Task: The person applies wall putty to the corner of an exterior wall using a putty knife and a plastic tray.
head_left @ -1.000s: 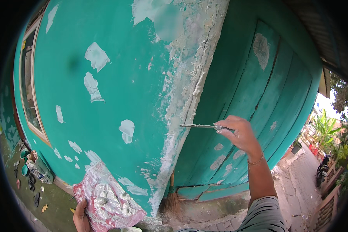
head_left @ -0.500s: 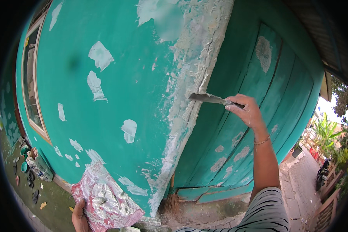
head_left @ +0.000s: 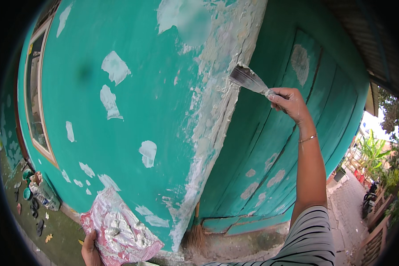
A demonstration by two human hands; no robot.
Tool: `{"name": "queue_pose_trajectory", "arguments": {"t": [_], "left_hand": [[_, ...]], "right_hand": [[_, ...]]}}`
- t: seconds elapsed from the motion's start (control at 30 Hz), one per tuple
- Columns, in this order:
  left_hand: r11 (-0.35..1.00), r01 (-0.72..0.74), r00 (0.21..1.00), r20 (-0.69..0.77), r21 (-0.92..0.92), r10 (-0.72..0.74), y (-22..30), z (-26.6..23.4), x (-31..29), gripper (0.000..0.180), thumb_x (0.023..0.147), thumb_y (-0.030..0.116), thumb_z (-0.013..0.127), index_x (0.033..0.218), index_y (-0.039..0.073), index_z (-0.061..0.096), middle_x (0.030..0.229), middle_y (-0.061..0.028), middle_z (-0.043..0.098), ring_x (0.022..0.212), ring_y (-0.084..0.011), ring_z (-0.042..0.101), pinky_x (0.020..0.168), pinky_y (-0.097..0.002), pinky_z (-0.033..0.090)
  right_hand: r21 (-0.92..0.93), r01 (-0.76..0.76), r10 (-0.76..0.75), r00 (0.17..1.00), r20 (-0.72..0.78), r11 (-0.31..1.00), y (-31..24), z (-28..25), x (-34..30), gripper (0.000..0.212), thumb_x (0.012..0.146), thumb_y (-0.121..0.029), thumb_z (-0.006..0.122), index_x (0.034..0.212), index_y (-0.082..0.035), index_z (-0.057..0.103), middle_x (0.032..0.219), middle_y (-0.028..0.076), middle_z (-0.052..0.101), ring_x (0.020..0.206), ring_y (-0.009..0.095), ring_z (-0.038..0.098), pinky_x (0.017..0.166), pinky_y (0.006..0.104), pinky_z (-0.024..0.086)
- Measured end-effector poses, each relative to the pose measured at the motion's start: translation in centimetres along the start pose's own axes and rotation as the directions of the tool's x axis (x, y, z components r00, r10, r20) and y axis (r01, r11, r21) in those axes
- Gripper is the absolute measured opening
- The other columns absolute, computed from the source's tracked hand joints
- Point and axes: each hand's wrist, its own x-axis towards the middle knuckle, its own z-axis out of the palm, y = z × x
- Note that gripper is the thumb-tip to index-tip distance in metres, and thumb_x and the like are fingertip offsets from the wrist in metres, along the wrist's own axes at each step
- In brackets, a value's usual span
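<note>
My right hand (head_left: pixel 289 103) is closed around the handle of a putty knife (head_left: pixel 249 80). The knife's broad metal blade, edged with a little putty, meets the rough putty-coated corner (head_left: pixel 221 97) of a green wall (head_left: pixel 142 102). At the lower left, my left hand (head_left: pixel 91 250) grips the edge of a reddish-pink board (head_left: pixel 89 220). A thick, lumpy heap of white putty (head_left: pixel 124 228) covers most of that board. Pale patches of dried filler (head_left: pixel 115 67) are scattered over the wall.
A stick broom (head_left: pixel 197 232) leans at the foot of the corner. Right of it are green wooden panels (head_left: pixel 270 146). Far left stand a window (head_left: pixel 37 88), an open sack (head_left: pixel 45 193) and several sandals (head_left: pixel 34 206). A paved path (head_left: pixel 346 208) runs along the right.
My right hand has risen up the corner with the putty knife, and the blade now turns its flat face toward me. The left hand and board have barely shifted.
</note>
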Motion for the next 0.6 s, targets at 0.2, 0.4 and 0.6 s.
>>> {"name": "queue_pose_trajectory", "arguments": {"t": [0.2,0.4,0.6], "left_hand": [[0.999,-0.020,1.000,-0.009,0.029,0.021,0.0,-0.5,0.3,0.045,0.094,0.015,0.049,0.133,-0.008,0.049,0.123,-0.0237,0.063,0.105,-0.0361,0.067,0.092,-0.0519,0.056],[0.999,-0.030,0.999,-0.017,0.013,0.031,0.1,-1.0,0.5,0.045,0.094,0.016,0.050,0.132,-0.007,0.050,0.123,-0.0237,0.063,0.105,-0.0361,0.067,0.092,-0.0516,0.057],[1.000,-0.026,0.999,-0.033,-0.015,0.026,0.5,-1.9,0.4,0.047,0.094,0.018,0.052,0.134,-0.007,0.049,0.124,-0.0241,0.063,0.107,-0.0365,0.067,0.093,-0.0526,0.056]], "right_hand": [[0.092,0.041,-0.028,0.990,-0.138,0.995,-0.2,-0.7,2.3,0.033,0.089,-0.022,0.074,0.110,0.002,0.072,0.072,0.001,0.066,0.061,0.005,0.056,0.053,0.0199,0.043],[0.154,0.065,-0.026,0.969,-0.244,0.986,-0.9,-1.9,2.1,0.031,0.090,-0.023,0.073,0.110,0.001,0.072,0.075,0.000,0.067,0.060,0.004,0.057,0.051,0.0176,0.040],[-0.036,0.116,-0.116,0.993,-0.009,0.993,0.6,1.3,-4.5,0.026,0.083,-0.013,0.078,0.103,0.003,0.074,0.080,0.004,0.070,0.074,0.009,0.063,0.068,0.0243,0.050]]}}
